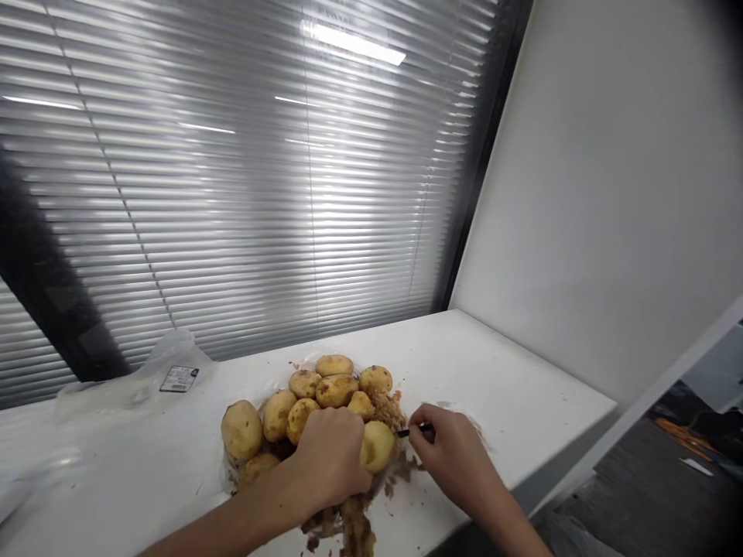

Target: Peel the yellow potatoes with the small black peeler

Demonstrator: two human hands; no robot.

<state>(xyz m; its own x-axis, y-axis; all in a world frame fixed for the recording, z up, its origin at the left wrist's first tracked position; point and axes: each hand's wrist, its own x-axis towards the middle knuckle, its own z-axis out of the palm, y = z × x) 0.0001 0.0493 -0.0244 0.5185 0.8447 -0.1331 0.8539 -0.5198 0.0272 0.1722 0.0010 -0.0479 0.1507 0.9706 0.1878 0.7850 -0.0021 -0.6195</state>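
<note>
My left hand [333, 456] is wrapped round a partly hidden potato [378, 447], whose exposed side looks pale and peeled. Close by on the right, the closed fingers of my right hand [450, 449] pinch a thin black tool [413, 430]. Its tip points at the held potato; a small gap or light contact there cannot be told apart, and its kind is unclear. Several unpeeled-looking potatoes [337, 391] lie heaped on clear plastic behind my left hand, a larger potato [242, 430] at the left end. Brown peel scraps [355, 526] lie below my left wrist.
The pile rests on a white table [429, 348]. A crumpled clear plastic bag [156, 363] with a printed label [179, 379] lies at the back left. Window blinds [261, 193] stand behind, and a white wall panel [604, 193] borders the right side.
</note>
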